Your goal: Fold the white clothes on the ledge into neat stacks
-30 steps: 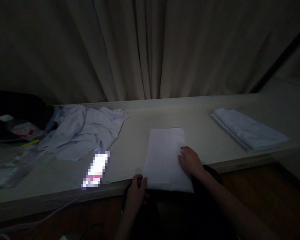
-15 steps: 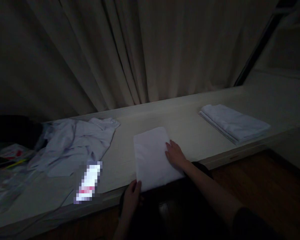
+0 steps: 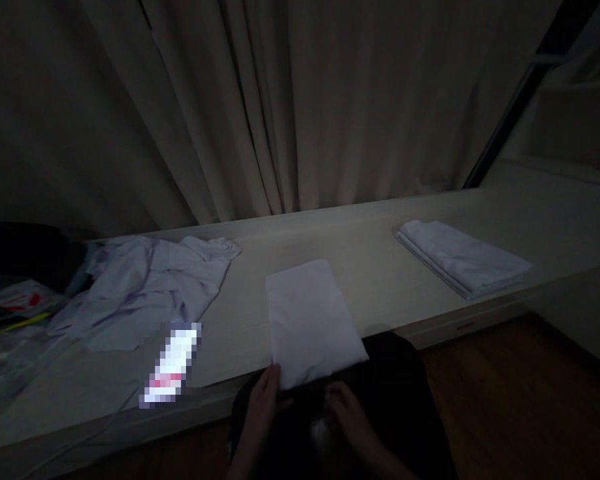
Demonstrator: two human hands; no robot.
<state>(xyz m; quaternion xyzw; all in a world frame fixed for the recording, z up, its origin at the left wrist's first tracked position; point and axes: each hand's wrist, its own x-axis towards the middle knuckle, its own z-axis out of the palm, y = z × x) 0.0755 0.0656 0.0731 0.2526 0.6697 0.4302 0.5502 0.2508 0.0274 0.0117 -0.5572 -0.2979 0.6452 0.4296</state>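
Unreadable screen, half-hidden fingers, edge crops.
Left hand (image 3: 263,399): fingers partly hidden under near-left corner of flat folded white cloth (image 3: 313,323). Right hand (image 3: 347,415): fingertips lost in shadow below the cloth's near edge, contact can't be told. Glowing white rectangular phone (image 3: 174,360): pixelated, no text legible. Clear plastic bottle with red-and-white label (image 3: 26,298): print too blurred. Black soft heap (image 3: 25,257): cut by left edge. Both forearms: cropped at bottom.

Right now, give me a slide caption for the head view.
Left hand at one corner of a folded white cloth, right hand near its edge; crumpled fabric lies left, another folded pile right.
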